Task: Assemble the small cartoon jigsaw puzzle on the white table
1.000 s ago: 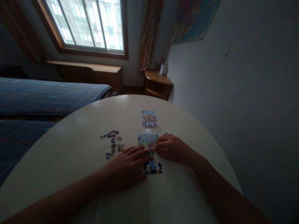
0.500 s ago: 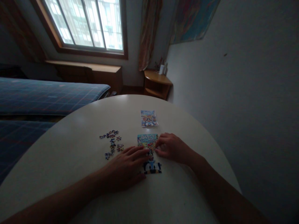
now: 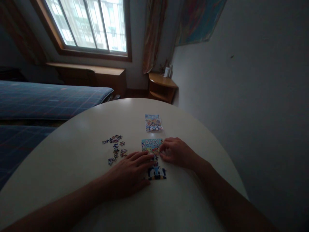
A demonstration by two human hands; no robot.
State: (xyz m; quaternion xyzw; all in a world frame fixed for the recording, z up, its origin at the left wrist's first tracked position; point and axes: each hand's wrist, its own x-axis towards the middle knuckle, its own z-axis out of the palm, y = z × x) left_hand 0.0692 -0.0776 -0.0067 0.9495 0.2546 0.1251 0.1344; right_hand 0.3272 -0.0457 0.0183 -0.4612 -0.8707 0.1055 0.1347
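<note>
A small colourful jigsaw puzzle point(image 3: 153, 158) lies partly assembled on the round white table point(image 3: 72, 161). My left hand point(image 3: 130, 172) rests flat on the puzzle's left side, fingers stretched out and together. My right hand point(image 3: 175, 151) sits at the puzzle's right edge with its fingers curled and the tips pinched against the pieces; whether a piece is between them I cannot make out. Several loose puzzle pieces point(image 3: 116, 149) lie scattered to the left of my left hand. A small printed picture card point(image 3: 153, 122) lies farther back on the table.
A bed with a blue checked cover point(image 3: 48, 100) stands left of the table. A wooden corner shelf point(image 3: 163, 85) and a low wooden cabinet point(image 3: 96, 75) stand under the window. A plain wall runs close along the table's right side.
Both hands stay on the puzzle. The view has shifted very slightly; my right fingers have curled a little tighter at the puzzle's edge.
</note>
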